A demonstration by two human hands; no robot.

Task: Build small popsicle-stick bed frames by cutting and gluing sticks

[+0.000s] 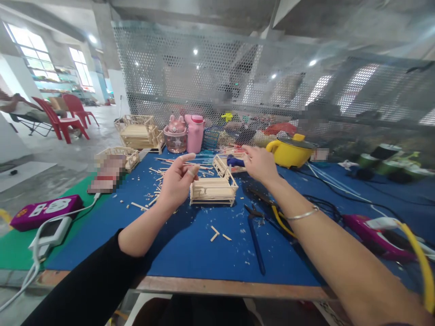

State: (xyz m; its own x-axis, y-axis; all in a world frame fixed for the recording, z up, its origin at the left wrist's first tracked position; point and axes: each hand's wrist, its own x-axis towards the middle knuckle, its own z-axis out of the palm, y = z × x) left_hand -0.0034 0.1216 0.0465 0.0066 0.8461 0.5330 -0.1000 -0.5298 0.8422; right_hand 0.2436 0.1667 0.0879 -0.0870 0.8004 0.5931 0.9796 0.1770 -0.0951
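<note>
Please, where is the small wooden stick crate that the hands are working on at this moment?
In the head view the wooden stick crate stands on the blue table mat, near the middle, just right of the left hand and below the right hand.

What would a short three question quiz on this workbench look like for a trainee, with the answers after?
1. True or false: the left hand rests beside the small wooden stick frame.
2. What colour is the mat on the table?
3. Which lies nearer the right hand: A, the yellow pot, or B, the purple power strip?

Key: 1 true. 2 blue. 3 A; the right hand reaches toward the stick pieces behind the frame.
</note>
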